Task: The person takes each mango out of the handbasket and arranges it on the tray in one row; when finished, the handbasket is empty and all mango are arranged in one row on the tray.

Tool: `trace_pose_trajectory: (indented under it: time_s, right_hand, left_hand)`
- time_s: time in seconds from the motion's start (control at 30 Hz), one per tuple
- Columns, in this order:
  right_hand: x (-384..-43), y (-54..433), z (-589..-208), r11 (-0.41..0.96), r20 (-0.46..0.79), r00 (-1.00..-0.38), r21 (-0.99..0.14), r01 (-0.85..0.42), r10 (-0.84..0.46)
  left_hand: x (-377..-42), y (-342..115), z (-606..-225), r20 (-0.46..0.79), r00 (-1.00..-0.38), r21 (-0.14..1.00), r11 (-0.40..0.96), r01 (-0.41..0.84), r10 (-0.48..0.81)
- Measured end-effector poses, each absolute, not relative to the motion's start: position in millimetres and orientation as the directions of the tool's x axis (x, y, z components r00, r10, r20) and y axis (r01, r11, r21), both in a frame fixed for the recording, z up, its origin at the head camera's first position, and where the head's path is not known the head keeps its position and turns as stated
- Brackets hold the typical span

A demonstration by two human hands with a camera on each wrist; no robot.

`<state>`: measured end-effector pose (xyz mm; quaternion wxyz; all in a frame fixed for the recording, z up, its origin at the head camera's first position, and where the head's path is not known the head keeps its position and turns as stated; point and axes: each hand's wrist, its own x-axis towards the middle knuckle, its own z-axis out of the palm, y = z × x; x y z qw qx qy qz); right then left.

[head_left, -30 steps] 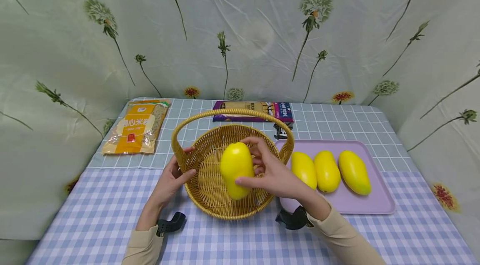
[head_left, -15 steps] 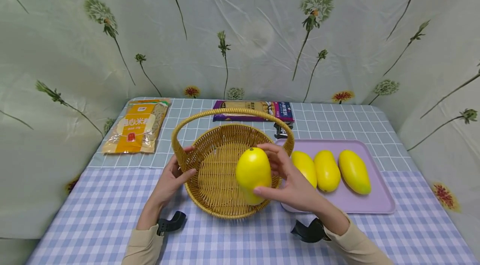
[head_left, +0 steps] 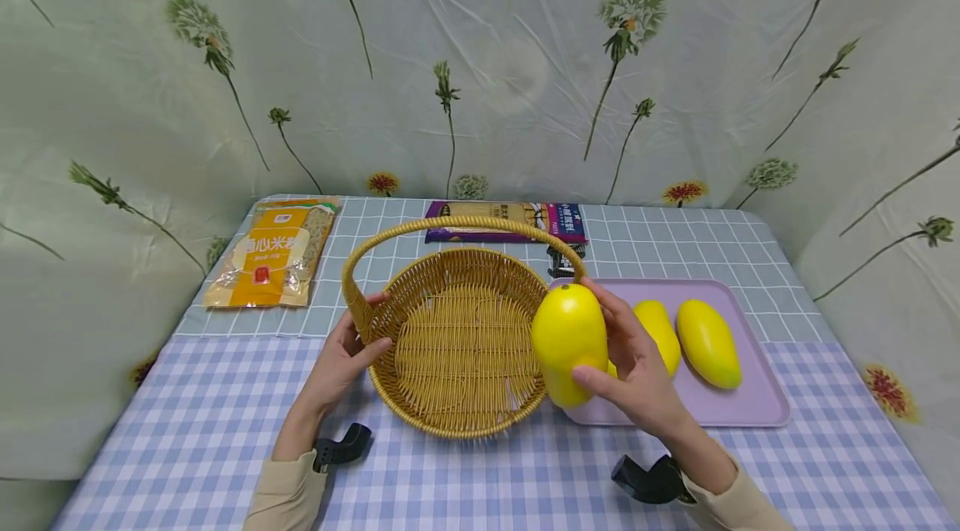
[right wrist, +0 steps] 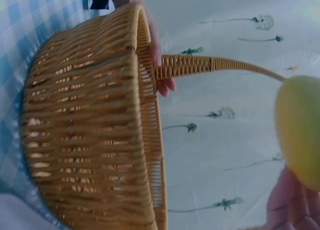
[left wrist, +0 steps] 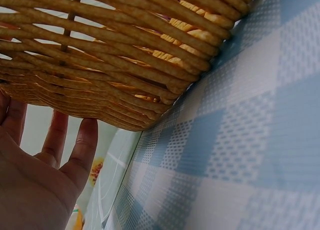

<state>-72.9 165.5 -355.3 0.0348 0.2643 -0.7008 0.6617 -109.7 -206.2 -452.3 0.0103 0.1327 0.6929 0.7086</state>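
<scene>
My left hand (head_left: 337, 364) grips the left side of a round wicker basket (head_left: 465, 433) by its handle's base, thumb over the rim. In the left wrist view, fingertips touch the basket's woven outer wall (left wrist: 100, 75). Nothing lies inside the basket. A yellow mango (head_left: 567, 339) is held by my right hand (head_left: 641, 373), thumb in front and fingers behind, above the basket's right rim and the left edge of a lilac tray (head_left: 757, 410). On that tray lie a middle mango (head_left: 660, 335), a right mango (head_left: 708, 345) and a left one mostly hidden behind the held mango.
An orange-and-clear food bag (head_left: 273, 256) lies at the back left. Behind the basket handle is a purple pasta packet (head_left: 495, 222), with a small black packet (head_left: 562, 262) near it. A checked cloth (head_left: 450, 489) covers the table, and a floral curtain (head_left: 510, 72) hangs behind.
My right hand has carried the mango from over the basket's middle rightward to its right rim, by the tray. The left hand and the basket have stayed in place.
</scene>
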Motion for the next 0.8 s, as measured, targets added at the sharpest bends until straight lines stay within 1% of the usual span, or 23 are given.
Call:
trace_pose_trajectory:
  time_s: [0.2, 0.43, 0.6, 0.77, 0.8]
  right_hand:
    - [-70.7, 180.3, -358.4, -0.103, 0.417, -0.890, -0.909, -0.405, -0.186]
    - [-75.6, 204.0, -364.2, -0.140, 0.396, -0.916, -0.912, -0.385, -0.061]
    - [-83.9, 222.7, -370.4, -0.098, 0.386, -0.922, -0.917, -0.387, 0.028]
    - [-92.5, 243.2, -378.2, -0.007, 0.314, -0.937, -0.948, -0.319, 0.156]
    - [-94.5, 247.4, -380.5, -0.010, 0.301, -0.936, -0.951, -0.308, 0.180]
  left_hand:
    - [-110.1, -206.4, -452.6, 0.186, -0.961, 0.982, -0.045, 0.181, 0.206]
    - [-110.0, -206.2, -452.8, 0.167, -0.968, 0.986, -0.054, 0.160, 0.189]
    - [-109.8, -206.4, -453.3, 0.166, -0.968, 0.986, -0.055, 0.158, 0.187]
    - [-109.7, -207.1, -454.2, 0.164, -0.968, 0.986, -0.054, 0.156, 0.188]
    - [-109.5, -207.3, -454.3, 0.163, -0.969, 0.986, -0.055, 0.155, 0.188]
